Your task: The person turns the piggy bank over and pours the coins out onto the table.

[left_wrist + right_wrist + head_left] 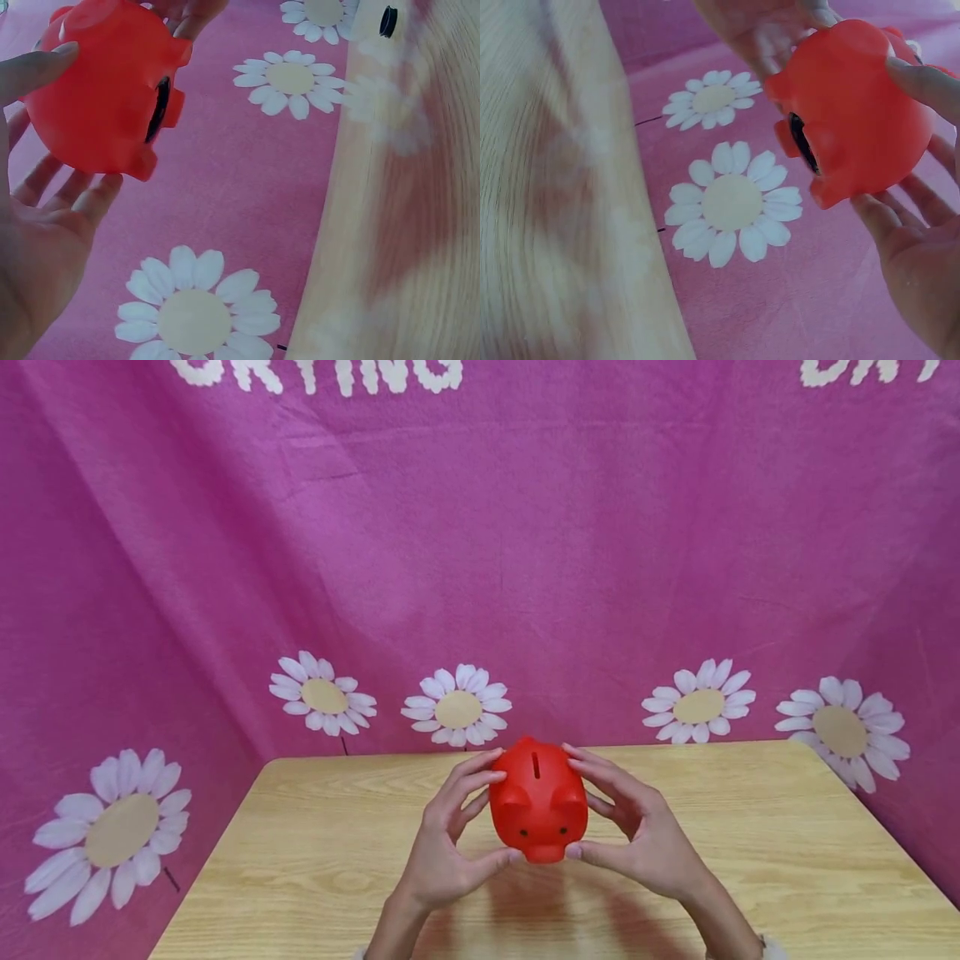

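Observation:
A red piggy bank (538, 802) is held up above the table, its snout toward me and the coin slot on top. My left hand (450, 839) grips its left side, thumb near the snout and fingertips along the flank and top. On the opposite side my right hand (648, 835) grips it the same way, thumb beside the snout. From the left wrist view the underside of the piggy bank (112, 90) shows short feet and a black round patch between them. The right wrist view shows that black patch on the piggy bank (855, 112) too.
The light wooden table (322, 843) reaches back to a pink cloth backdrop (525, 568) printed with white daisies and letters. In the left wrist view, a small black disc-like piece (388, 22) appears on the table near its far edge.

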A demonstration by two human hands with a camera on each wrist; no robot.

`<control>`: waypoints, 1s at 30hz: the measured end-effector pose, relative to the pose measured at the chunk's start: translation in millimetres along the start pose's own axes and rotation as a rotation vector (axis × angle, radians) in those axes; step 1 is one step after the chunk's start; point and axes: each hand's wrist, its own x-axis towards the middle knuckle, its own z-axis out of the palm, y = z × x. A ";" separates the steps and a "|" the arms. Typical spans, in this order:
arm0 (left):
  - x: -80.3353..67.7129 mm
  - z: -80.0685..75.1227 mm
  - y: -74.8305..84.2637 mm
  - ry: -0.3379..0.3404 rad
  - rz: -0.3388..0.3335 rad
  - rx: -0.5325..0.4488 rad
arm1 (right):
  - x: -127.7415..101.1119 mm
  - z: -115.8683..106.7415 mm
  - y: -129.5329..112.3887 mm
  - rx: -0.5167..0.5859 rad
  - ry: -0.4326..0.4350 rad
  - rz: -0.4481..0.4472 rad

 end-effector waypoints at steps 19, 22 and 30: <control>1.7 10.6 -1.6 0.071 -0.576 0.141 | 4.1 14.1 1.6 -0.031 0.092 0.554; 0.9 10.6 -3.7 0.057 -0.598 0.096 | 4.5 15.8 1.8 -0.025 0.113 0.601; 0.2 10.0 -2.7 0.075 -0.643 0.073 | 3.5 19.6 3.0 -0.022 0.102 0.606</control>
